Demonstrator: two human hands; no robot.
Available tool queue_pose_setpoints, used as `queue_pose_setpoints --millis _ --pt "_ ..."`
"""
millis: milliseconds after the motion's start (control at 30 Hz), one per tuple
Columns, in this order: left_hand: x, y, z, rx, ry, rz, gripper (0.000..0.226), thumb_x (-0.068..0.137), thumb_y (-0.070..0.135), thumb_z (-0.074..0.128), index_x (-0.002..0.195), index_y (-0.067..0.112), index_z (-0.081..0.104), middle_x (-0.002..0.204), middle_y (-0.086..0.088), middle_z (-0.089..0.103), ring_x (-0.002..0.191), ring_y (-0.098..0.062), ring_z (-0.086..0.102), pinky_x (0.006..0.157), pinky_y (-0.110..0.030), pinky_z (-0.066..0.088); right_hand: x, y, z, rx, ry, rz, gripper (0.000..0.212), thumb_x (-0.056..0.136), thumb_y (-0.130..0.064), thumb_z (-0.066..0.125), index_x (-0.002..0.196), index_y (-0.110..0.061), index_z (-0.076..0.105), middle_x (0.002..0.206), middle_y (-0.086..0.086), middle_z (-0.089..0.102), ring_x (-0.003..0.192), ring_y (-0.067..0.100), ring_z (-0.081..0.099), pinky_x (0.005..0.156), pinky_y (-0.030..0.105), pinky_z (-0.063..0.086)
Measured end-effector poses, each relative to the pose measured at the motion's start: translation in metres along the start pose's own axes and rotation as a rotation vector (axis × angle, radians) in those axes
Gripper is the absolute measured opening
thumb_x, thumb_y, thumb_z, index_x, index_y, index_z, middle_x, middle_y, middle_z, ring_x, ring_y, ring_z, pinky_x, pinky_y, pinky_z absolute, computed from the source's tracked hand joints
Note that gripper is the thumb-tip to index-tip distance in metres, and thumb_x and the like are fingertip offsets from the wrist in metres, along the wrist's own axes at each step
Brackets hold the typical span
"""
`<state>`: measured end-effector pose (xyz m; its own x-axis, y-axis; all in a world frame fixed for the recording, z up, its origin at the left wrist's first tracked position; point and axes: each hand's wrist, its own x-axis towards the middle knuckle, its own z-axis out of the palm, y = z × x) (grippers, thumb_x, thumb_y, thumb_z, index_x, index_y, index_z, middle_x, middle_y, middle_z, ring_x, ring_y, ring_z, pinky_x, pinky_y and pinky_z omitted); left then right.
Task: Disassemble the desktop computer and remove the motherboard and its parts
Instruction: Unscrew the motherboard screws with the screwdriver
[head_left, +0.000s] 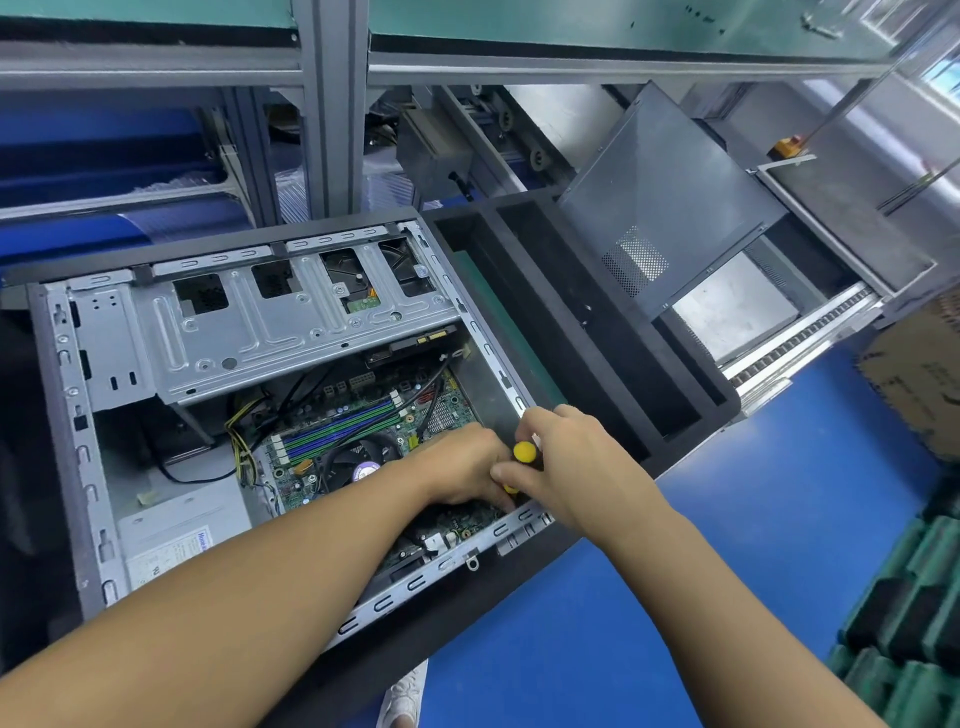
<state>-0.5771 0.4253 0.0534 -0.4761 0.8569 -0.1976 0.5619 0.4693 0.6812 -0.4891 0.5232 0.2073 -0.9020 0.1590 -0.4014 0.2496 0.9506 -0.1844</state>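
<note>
Two hands (460, 470) (569, 457), one screwdriver (524, 453)

Right hand (569, 460) around a yellow-handled screwdriver (524, 453), left hand (460, 470) against it, above the motherboard (363, 415)

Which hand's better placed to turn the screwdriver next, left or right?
Right. The right hand grips the yellow screwdriver from above; the left hand sits low over the motherboard beside the tool's lower end, probably steadying.

Shaft and tip of the screwdriver (524, 453) hide under the right hand (574, 467); a shoe (406, 693) at six o'clock is cropped.
</note>
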Motion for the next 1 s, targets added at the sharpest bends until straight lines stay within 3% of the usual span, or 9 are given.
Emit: queue_pose_setpoints --millis 133,200,333,533,667,767,833,900,1000 --pt "0.0 0.001 -0.002 0.026 -0.024 0.054 0.023 0.074 0.048 0.08 0.09 0.039 0.066 0.063 0.009 0.058 0.066 -0.016 0.055 0.059 -0.033 0.047 0.002 -0.005 0.003 -0.091 0.057 0.013 0.023 0.097 -0.037 0.06 0.1 -0.015 0.053 0.101 0.002 0.052 0.085 0.025 0.055 0.069 0.039 0.051" --pt "0.001 0.0 -0.002 0.016 -0.042 0.022 0.032 0.072 0.048 0.081 0.084 0.022 0.067 0.068 0.007 0.061 0.064 -0.014 0.055 0.062 -0.032 0.049 0.002 -0.007 0.002 -0.091 0.029 -0.021 0.01 0.096 -0.024 0.061 0.102 -0.018 0.057 0.102 0.0 0.045 0.084 0.024 0.054 0.07 0.04 0.053" --pt "0.002 -0.001 -0.004 -0.049 -0.057 -0.017 0.029 0.074 0.041 0.083 0.068 0.024 0.06 0.066 0.008 0.061 0.058 -0.001 0.05 0.056 -0.024 0.039 0.006 -0.005 -0.003 -0.154 -0.062 -0.045 0.024 0.089 -0.007 0.064 0.106 -0.025 0.062 0.103 -0.001 0.037 0.078 0.019 0.049 0.064 0.035 0.046" --pt "0.001 0.004 -0.005 -0.043 -0.037 -0.038 0.031 0.073 0.046 0.082 0.088 0.021 0.074 0.078 0.0 0.067 0.076 -0.021 0.061 0.068 -0.036 0.052 0.009 -0.008 -0.007 -0.027 0.036 0.036 0.023 0.093 -0.04 0.062 0.106 -0.021 0.06 0.102 0.0 0.047 0.087 0.023 0.057 0.07 0.034 0.049" --pt "0.001 0.005 -0.005 0.034 -0.043 -0.009 0.038 0.075 0.053 0.078 0.098 0.023 0.074 0.082 0.002 0.069 0.079 -0.018 0.062 0.074 -0.04 0.054 0.012 -0.007 -0.003 -0.143 0.095 0.131 0.018 0.097 -0.028 0.059 0.096 -0.012 0.053 0.093 0.006 0.055 0.072 0.026 0.056 0.051 0.028 0.038" --pt "0.001 0.003 -0.007 -0.037 -0.066 -0.011 0.026 0.074 0.045 0.082 0.089 0.025 0.075 0.071 0.011 0.064 0.067 -0.007 0.058 0.067 -0.029 0.05 0.011 -0.006 -0.006 -0.084 0.049 0.052 0.01 0.094 -0.023 0.061 0.099 -0.014 0.058 0.096 0.003 0.054 0.079 0.026 0.058 0.059 0.032 0.046" --pt "0.002 0.001 -0.008 -0.077 -0.052 -0.024 0.022 0.073 0.038 0.085 0.063 0.033 0.065 0.059 0.023 0.058 0.057 0.004 0.053 0.053 -0.012 0.036 0.01 -0.004 -0.01 -0.068 0.015 -0.01 0.011 0.092 -0.016 0.062 0.102 -0.02 0.065 0.104 0.001 0.049 0.086 0.026 0.058 0.07 0.037 0.052" --pt "0.003 -0.001 -0.005 -0.094 -0.047 -0.053 0.035 0.072 0.036 0.086 0.054 0.034 0.056 0.057 0.025 0.057 0.056 0.005 0.053 0.049 -0.012 0.03 0.01 -0.001 -0.011 -0.087 -0.041 -0.052 0.022 0.09 -0.008 0.059 0.102 -0.024 0.067 0.104 0.0 0.044 0.087 0.025 0.056 0.072 0.039 0.053" --pt "0.002 0.001 -0.002 -0.063 -0.045 -0.079 0.029 0.072 0.038 0.085 0.067 0.021 0.062 0.068 0.007 0.063 0.069 -0.015 0.059 0.057 -0.025 0.042 0.009 0.002 -0.007 -0.049 -0.06 -0.078 0.02 0.088 -0.01 0.061 0.098 -0.026 0.067 0.102 -0.002 0.042 0.083 0.021 0.052 0.071 0.036 0.051"
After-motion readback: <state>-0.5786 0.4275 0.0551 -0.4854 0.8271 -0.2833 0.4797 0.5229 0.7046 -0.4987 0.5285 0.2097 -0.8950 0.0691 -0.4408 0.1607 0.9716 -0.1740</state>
